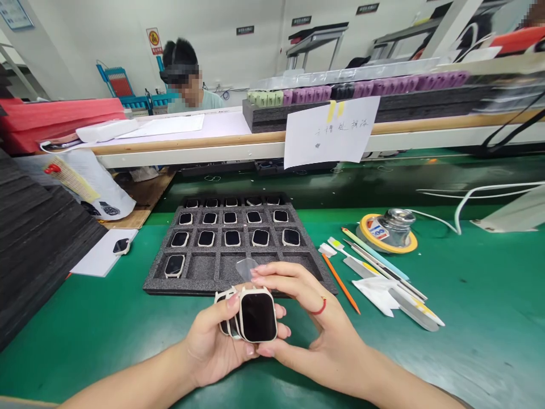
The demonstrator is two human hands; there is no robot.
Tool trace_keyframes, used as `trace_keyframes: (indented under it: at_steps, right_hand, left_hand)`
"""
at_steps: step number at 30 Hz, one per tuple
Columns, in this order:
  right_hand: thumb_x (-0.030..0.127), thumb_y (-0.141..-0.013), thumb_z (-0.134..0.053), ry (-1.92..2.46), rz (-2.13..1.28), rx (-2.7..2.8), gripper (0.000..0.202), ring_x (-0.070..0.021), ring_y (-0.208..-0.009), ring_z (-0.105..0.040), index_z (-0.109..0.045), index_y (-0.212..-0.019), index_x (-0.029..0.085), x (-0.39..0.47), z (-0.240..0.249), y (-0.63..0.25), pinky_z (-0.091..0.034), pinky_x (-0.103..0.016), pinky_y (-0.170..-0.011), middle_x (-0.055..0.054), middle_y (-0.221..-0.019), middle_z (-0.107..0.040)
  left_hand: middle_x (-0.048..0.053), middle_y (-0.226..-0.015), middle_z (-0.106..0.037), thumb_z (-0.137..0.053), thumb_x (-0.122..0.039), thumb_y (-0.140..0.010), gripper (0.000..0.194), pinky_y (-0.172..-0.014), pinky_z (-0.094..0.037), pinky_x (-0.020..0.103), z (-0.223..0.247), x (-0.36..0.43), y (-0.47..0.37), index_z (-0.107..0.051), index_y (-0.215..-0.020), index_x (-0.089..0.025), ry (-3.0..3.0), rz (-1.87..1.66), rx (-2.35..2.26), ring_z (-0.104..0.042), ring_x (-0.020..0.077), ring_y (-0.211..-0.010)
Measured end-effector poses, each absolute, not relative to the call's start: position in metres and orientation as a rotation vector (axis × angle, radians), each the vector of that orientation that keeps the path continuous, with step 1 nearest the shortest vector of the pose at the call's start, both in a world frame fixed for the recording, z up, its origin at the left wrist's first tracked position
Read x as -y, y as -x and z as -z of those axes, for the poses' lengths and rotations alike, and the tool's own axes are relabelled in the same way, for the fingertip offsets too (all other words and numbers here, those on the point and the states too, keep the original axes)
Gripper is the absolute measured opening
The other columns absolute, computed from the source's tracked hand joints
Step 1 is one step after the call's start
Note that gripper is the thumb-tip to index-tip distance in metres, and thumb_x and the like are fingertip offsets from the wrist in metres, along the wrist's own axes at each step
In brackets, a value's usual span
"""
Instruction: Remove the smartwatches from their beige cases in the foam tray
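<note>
My left hand (213, 343) is closed around several strapless smartwatches stacked face to back, thumb on their upper left side. The front smartwatch (258, 318) has a dark square screen and a cream case, and faces me. My right hand (315, 326) spans that watch, thumb at its lower edge and fingertips at its upper edge. A small clear film (246, 269) sticks out at the right fingertips; whether they pinch it I cannot tell. Just behind both hands lies a black foam tray (155, 281) with rows of similar watches, its nearest row partly hidden by my hands.
Right of the tray lie an orange stick (340, 283), brushes, tweezers and a white wipe (377, 292). Beyond them stands a glass bottle (399, 221) in a tape roll. Left are stacked black foam (34, 244) and one watch (121, 246) on white paper. A person sits across the shelf.
</note>
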State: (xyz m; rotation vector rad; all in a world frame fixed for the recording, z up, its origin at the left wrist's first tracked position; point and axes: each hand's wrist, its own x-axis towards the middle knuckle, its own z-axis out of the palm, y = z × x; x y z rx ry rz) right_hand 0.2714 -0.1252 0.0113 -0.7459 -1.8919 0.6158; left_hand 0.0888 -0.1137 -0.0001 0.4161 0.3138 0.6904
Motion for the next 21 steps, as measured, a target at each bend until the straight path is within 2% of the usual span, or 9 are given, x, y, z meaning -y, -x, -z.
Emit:
trace_keyframes:
  at_steps: [2,4,6,8,10,12,16,21]
  right_hand:
    - [0.022,-0.079,-0.078,0.721,-0.673,1.886,0.071,-0.0267,-0.131,-0.05,-0.044,-0.141,0.027,0.126,-0.01,-0.273,-0.046,-0.042,-0.11,-0.012,-0.137,-0.051]
    - [0.017,-0.083,-0.072,0.715,-0.72,1.773,0.07,-0.0267,-0.133,-0.051,-0.039,-0.144,0.029,0.124,-0.009,-0.275,-0.046,-0.045,-0.111,-0.012,-0.141,-0.05]
    - [0.009,-0.087,-0.064,0.731,-0.665,1.634,0.052,-0.0235,-0.12,-0.062,-0.052,-0.133,0.03,0.121,-0.009,-0.277,-0.054,-0.043,-0.102,-0.009,-0.129,-0.061]
    - [0.005,-0.089,-0.061,0.74,-0.524,1.592,0.035,-0.0211,-0.1,-0.071,-0.065,-0.113,0.029,0.117,-0.01,-0.28,-0.062,-0.038,-0.087,-0.005,-0.106,-0.072]
    - [0.003,-0.087,-0.063,0.711,-0.358,1.659,0.031,-0.0205,-0.086,-0.074,-0.07,-0.103,0.028,0.114,-0.011,-0.283,-0.064,-0.035,-0.075,-0.003,-0.091,-0.075]
    - [0.004,-0.085,-0.065,0.665,-0.206,1.757,0.038,-0.0206,-0.081,-0.075,-0.07,-0.111,0.03,0.115,-0.012,-0.286,-0.064,-0.033,-0.071,-0.002,-0.09,-0.077]
    - [0.011,-0.09,-0.06,0.578,-0.075,2.022,0.046,-0.0212,-0.087,-0.076,-0.061,-0.131,0.031,0.124,-0.009,-0.29,-0.064,-0.035,-0.081,-0.002,-0.101,-0.078]
    - [0.004,-0.087,-0.06,0.55,-0.021,2.108,0.054,-0.0199,-0.093,-0.075,-0.056,-0.136,0.025,0.13,-0.002,-0.292,-0.06,-0.033,-0.092,-0.001,-0.104,-0.078]
  left_hand:
    - [0.009,-0.099,-0.077,-0.074,-0.035,-0.081,0.029,-0.055,-0.047,0.015,0.001,0.114,-0.088,-0.074,-0.104,-0.018,-0.403,-0.703,-0.317,-0.074,0.0199,-0.087]
    - [0.009,-0.1,-0.078,-0.073,-0.033,-0.082,0.028,-0.054,-0.047,0.014,0.002,0.114,-0.088,-0.074,-0.105,-0.018,-0.388,-0.715,-0.323,-0.074,0.0187,-0.087]
    - [0.01,-0.099,-0.078,-0.073,-0.032,-0.083,0.027,-0.053,-0.047,0.013,0.002,0.114,-0.088,-0.074,-0.105,-0.018,-0.375,-0.724,-0.328,-0.074,0.0184,-0.088]
    - [0.009,-0.1,-0.078,-0.073,-0.032,-0.082,0.026,-0.053,-0.047,0.012,0.001,0.114,-0.089,-0.075,-0.104,-0.018,-0.372,-0.727,-0.34,-0.074,0.0196,-0.091]
    - [0.009,-0.1,-0.077,-0.075,-0.033,-0.08,0.026,-0.053,-0.047,0.013,0.001,0.114,-0.089,-0.075,-0.102,-0.018,-0.371,-0.736,-0.365,-0.074,0.0207,-0.092]
    - [0.008,-0.094,-0.077,-0.077,-0.033,-0.078,0.028,-0.053,-0.047,0.014,0.002,0.114,-0.089,-0.075,-0.101,-0.018,-0.354,-0.758,-0.406,-0.074,0.0181,-0.085]
    - [0.006,-0.089,-0.077,-0.081,-0.032,-0.073,0.029,-0.052,-0.046,0.015,0.002,0.113,-0.088,-0.075,-0.099,-0.019,-0.313,-0.779,-0.48,-0.069,0.0113,-0.066]
    - [0.008,-0.096,-0.076,-0.084,-0.033,-0.07,0.032,-0.056,-0.047,0.017,-0.002,0.113,-0.089,-0.074,-0.097,-0.019,-0.338,-0.767,-0.512,-0.07,0.0143,-0.075]
